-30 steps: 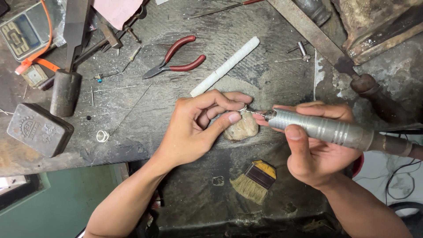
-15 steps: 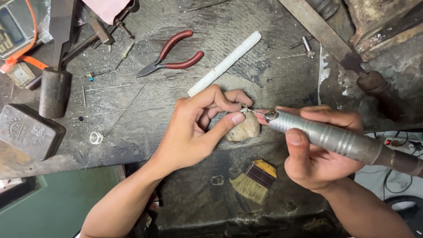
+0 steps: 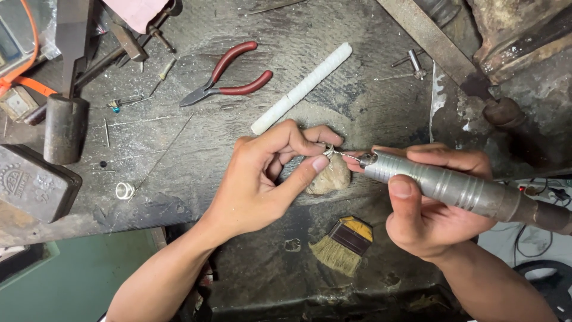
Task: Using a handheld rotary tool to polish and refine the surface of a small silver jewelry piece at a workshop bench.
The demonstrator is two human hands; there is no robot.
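My left hand [image 3: 271, 173] pinches a small metal ring [image 3: 328, 150] between thumb and fingers, braced on a worn wooden bench peg [image 3: 331, 177]. My right hand [image 3: 432, 206] grips a grey metal rotary handpiece [image 3: 447, 186]. Its thin bit [image 3: 348, 156] points left and touches the ring. The handpiece's cable end runs off the right edge.
On the dark workbench [image 3: 196, 149] lie red-handled pliers [image 3: 229, 80], a white rod [image 3: 301, 88], a small loose ring [image 3: 124, 190], a hammer [image 3: 65, 119] and a dark metal block [image 3: 33, 182]. A small brush [image 3: 342, 244] lies below my hands.
The view has shifted slightly. My hands hold the same pose, with the bit kept against the ring.
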